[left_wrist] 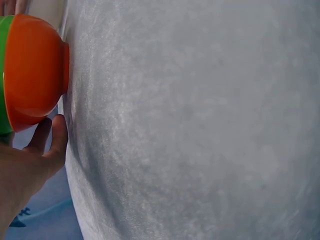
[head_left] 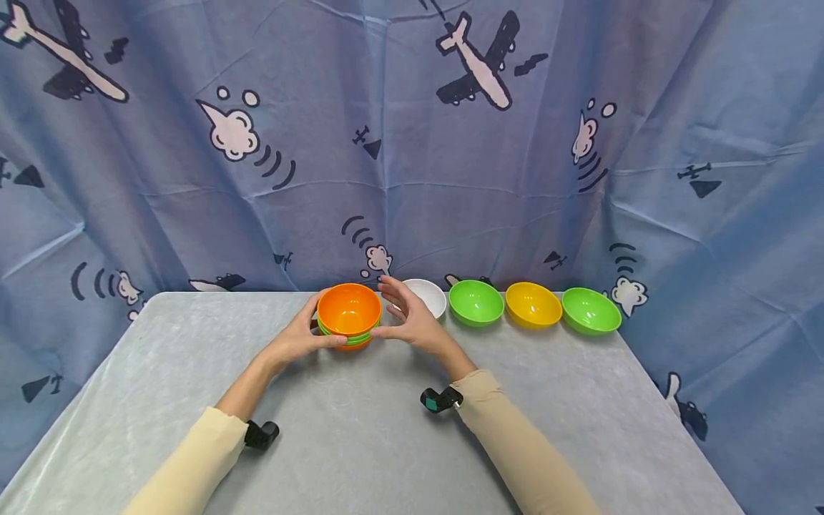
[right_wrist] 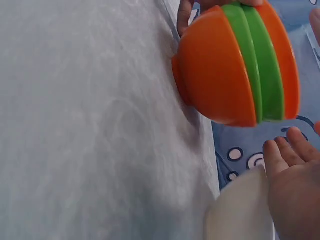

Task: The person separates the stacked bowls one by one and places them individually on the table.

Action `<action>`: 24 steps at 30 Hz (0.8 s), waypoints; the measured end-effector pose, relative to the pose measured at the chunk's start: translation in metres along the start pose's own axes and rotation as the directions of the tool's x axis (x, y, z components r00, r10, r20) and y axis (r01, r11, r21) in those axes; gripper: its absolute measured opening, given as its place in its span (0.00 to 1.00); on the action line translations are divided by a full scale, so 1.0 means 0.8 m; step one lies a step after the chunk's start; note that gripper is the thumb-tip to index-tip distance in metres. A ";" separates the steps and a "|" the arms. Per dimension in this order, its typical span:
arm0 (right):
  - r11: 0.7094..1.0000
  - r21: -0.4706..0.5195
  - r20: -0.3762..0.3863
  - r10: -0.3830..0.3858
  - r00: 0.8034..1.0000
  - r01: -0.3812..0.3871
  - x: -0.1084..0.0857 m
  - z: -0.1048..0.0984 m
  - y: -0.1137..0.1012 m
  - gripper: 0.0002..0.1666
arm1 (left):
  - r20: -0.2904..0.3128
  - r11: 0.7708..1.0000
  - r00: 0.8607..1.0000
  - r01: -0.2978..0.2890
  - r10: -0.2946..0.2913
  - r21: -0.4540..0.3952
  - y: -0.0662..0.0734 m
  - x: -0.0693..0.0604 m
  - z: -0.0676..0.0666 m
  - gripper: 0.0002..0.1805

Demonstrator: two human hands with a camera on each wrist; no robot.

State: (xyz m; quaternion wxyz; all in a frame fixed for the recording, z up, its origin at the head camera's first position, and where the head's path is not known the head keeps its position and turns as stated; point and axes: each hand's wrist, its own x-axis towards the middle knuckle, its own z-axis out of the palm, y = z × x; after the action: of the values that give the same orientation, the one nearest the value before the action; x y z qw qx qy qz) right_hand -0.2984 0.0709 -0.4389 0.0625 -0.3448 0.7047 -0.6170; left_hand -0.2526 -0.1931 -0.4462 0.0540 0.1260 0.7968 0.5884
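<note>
A stack of bowls stands on the table, an orange bowl (head_left: 350,307) on top, green ones (right_wrist: 270,65) in the middle and an orange one (left_wrist: 35,70) at the bottom. My left hand (head_left: 297,340) holds the stack from its left side, thumb across the front and fingers around the far side. At the stack's right is my right hand (head_left: 412,323), its fingers spread and raised and its thumb by the stack's edge; in the right wrist view this hand (right_wrist: 297,192) shows a gap from the bowls. Behind it, a white bowl (head_left: 430,295) is partly covered.
Right of the white bowl, a green bowl (head_left: 476,303), a yellow bowl (head_left: 533,305) and another green bowl (head_left: 591,312) stand in a row along the back edge of the pale-covered table (head_left: 360,443). A blue patterned curtain (head_left: 309,86) hangs behind.
</note>
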 end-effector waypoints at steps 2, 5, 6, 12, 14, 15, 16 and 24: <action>1.000 -0.012 0.007 0.016 1.000 -0.016 0.004 0.006 0.002 0.57 | 0.000 1.000 1.000 0.001 -0.001 0.010 0.000 -0.001 0.000 0.54; 0.999 -0.011 0.022 0.037 0.999 -0.037 0.010 0.013 0.006 0.59 | -0.002 1.000 1.000 -0.001 0.001 0.024 -0.001 -0.002 0.000 0.54; 0.999 -0.010 0.026 0.042 0.999 -0.042 0.012 0.015 0.008 0.60 | -0.001 1.000 1.000 -0.002 0.002 0.026 -0.001 -0.002 0.000 0.54; 0.999 -0.009 0.042 0.043 0.998 -0.042 0.019 0.024 0.014 0.61 | 0.009 1.000 1.000 -0.005 0.005 0.019 -0.002 -0.003 0.000 0.53; 0.999 -0.011 0.043 0.050 0.998 -0.049 0.020 0.026 0.015 0.61 | 0.011 1.000 1.000 -0.006 0.006 0.013 -0.003 -0.003 0.001 0.53; 0.998 -0.013 0.042 0.057 0.997 -0.057 0.020 0.026 0.015 0.61 | 0.013 1.000 1.000 -0.006 0.006 0.008 -0.003 -0.003 0.001 0.53; 0.998 -0.017 0.042 0.063 0.997 -0.063 0.020 0.027 0.015 0.61 | 0.015 1.000 1.000 -0.006 0.006 0.008 -0.003 -0.003 0.001 0.53; 0.994 -0.046 0.034 0.100 0.994 -0.099 0.023 0.028 0.014 0.59 | 0.020 0.999 0.999 -0.040 0.039 0.010 -0.001 -0.001 0.000 0.52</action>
State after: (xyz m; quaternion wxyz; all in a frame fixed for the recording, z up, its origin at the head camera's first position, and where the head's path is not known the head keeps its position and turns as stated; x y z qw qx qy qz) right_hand -0.3054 0.0423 -0.4476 0.0985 -0.3218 0.7330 -0.5911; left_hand -0.2516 -0.1938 -0.4470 0.0496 0.1478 0.7967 0.5839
